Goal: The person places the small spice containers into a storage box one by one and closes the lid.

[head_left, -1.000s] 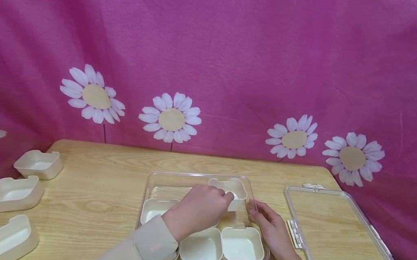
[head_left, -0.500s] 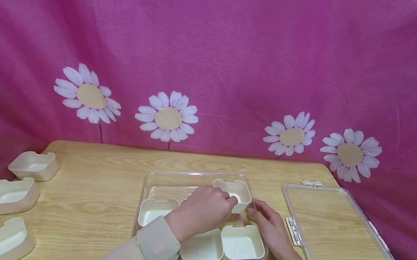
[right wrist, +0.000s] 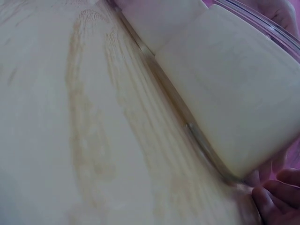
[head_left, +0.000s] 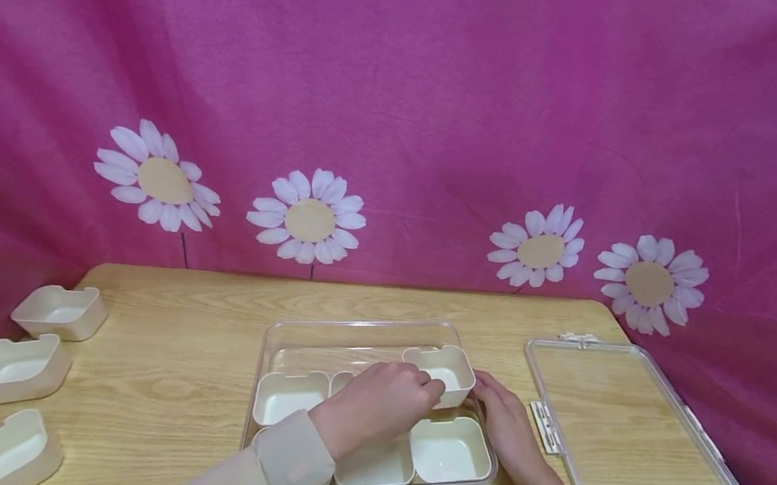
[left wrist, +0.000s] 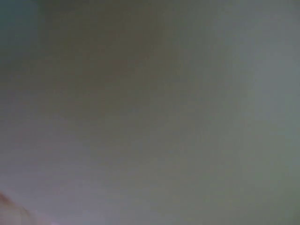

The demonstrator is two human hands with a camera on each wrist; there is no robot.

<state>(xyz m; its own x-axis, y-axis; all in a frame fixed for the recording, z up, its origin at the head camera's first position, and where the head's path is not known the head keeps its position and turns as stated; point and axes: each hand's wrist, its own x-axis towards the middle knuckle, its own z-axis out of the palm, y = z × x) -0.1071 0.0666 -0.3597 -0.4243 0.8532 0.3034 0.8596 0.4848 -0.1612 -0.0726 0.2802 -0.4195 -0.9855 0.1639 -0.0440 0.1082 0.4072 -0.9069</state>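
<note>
My left hand point(head_left: 383, 403) reaches over a clear plastic box point(head_left: 348, 321) and pinches the left wall of a small cream bin point(head_left: 448, 396). That bin sits slightly tilted and raised at the box's right side, behind another cream bin point(head_left: 450, 453) in the front right corner. My right hand point(head_left: 506, 434) holds the box's right wall with bent fingers. Its fingers point(right wrist: 279, 194) show beside the box corner in the right wrist view. More cream bins, such as one at the left point(head_left: 290, 398), stand inside, partly hidden by my left arm. The left wrist view is a blur.
Several loose cream bins stand along the table's left side, one of them a cut-out bin point(head_left: 12, 369). A clear lid point(head_left: 569, 470) with white clips lies at the right. A pink daisy-print cloth point(head_left: 398, 121) hangs behind the wooden table point(head_left: 172, 378).
My left hand has brought the cream bin rightward and a little nearer, lower toward the box's right side. My right hand keeps its place at the wall. The view has shifted slightly.
</note>
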